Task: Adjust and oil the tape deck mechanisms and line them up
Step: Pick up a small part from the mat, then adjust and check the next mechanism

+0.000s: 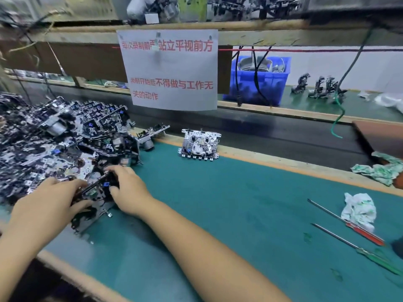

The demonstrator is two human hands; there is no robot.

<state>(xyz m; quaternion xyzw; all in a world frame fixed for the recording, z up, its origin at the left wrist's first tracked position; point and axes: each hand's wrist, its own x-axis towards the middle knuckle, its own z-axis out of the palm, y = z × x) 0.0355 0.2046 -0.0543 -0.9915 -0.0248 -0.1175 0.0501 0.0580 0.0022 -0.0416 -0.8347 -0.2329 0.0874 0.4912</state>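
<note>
Holding: both hands are on one tape deck mechanism (91, 199) at the near edge of the heap of mechanisms (61, 138), which covers the left part of the green desk (218, 214).
Why there: judging from the task, this unit is being taken from the heap for adjusting and oiling; it sits tilted, its lower corner on the desk and its upper side up in the fingers.
Left hand (43, 205): palm down over the left side of the unit, fingers curled across its top, thumb low against its front; the grip is wrapped round the mechanism.
Right hand (128, 188): reaches in from the right, forearm crossing the desk on a diagonal, fingers bent over the top right edge and thumb tucked at the side; this grip pinches the same mechanism.
Hedge: the frame is blurred around the fingers, so which part each fingertip touches cannot be told.
Lined-up unit: one finished-looking mechanism (200, 144) stands upright at the far edge of the desk, well apart from the heap, probably the start of the row.
Tools: a red-handled screwdriver (353, 225) and a green-handled screwdriver (366, 251) lie at the right, near a crumpled rag (359, 210), well apart from both hands, likely parked for the adjusting step.
</note>
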